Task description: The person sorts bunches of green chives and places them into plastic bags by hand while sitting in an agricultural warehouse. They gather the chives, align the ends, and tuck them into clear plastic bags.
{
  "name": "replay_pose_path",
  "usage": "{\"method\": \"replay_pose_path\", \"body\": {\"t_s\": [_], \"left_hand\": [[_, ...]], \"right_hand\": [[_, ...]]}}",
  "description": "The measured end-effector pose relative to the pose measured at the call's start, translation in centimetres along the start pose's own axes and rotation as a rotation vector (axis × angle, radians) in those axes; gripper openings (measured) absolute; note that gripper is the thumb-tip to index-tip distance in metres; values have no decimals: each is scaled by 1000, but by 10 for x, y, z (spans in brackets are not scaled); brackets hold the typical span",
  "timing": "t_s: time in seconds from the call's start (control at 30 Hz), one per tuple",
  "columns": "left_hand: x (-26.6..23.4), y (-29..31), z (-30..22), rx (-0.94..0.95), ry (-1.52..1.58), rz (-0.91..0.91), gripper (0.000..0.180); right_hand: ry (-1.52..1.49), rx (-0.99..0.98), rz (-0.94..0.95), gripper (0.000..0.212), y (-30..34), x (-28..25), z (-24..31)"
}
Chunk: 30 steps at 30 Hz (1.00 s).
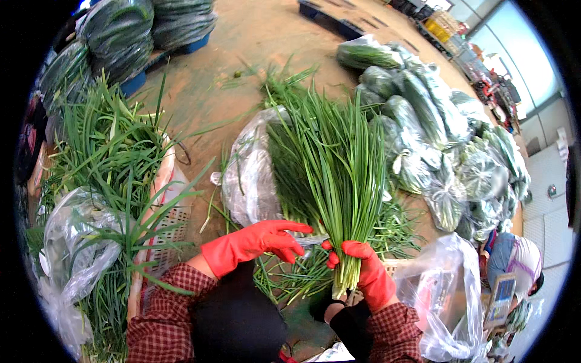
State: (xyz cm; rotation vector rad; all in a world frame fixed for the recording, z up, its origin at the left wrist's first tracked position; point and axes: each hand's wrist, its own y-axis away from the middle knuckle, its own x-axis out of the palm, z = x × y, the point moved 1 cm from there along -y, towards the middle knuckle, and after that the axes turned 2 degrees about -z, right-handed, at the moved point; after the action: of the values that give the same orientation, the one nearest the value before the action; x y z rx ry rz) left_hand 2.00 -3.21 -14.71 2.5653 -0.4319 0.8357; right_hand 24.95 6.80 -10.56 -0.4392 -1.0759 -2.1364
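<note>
Both my hands wear red rubber gloves over plaid sleeves. My right hand (366, 269) grips the lower stems of an upright bunch of long green chives (330, 163), which fans out above it. My left hand (257, 242) reaches across to the bunch, its fingers closed around a strip of clear tape or film (311, 240) stretched toward the stems. Under the bunch lies a crumpled clear plastic bag (245, 175) on the floor.
A heap of loose chives (103, 151) lies on a pale crate (169, 212) at left. Many bagged chive bundles (423, 115) pile up at right, more (121, 30) at top left. An empty clear bag (442, 296) lies lower right. Another person (514, 260) crouches at right.
</note>
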Motion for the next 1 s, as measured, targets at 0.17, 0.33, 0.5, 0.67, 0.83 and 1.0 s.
{"method": "replay_pose_path", "body": {"t_s": [0.17, 0.33, 0.5, 0.67, 0.83, 1.0], "left_hand": [[85, -45, -39, 161, -382, 200, 75], [221, -68, -118, 323, -469, 374, 64], [316, -122, -98, 571, -489, 412, 81], [294, -186, -18, 1033, -1239, -297, 102], [268, -292, 40, 479, -1055, -376, 96], [281, -370, 48, 913, -683, -559, 22]], "right_hand": [[147, -191, -16, 43, 83, 16, 44], [392, -473, -318, 41, 198, 33, 92], [411, -750, -438, 45, 311, 19, 120], [615, -875, -742, 23, 344, -20, 107], [824, -664, -1052, 46, 301, -92, 82], [1211, -1057, -1249, 67, 261, -172, 32]]}}
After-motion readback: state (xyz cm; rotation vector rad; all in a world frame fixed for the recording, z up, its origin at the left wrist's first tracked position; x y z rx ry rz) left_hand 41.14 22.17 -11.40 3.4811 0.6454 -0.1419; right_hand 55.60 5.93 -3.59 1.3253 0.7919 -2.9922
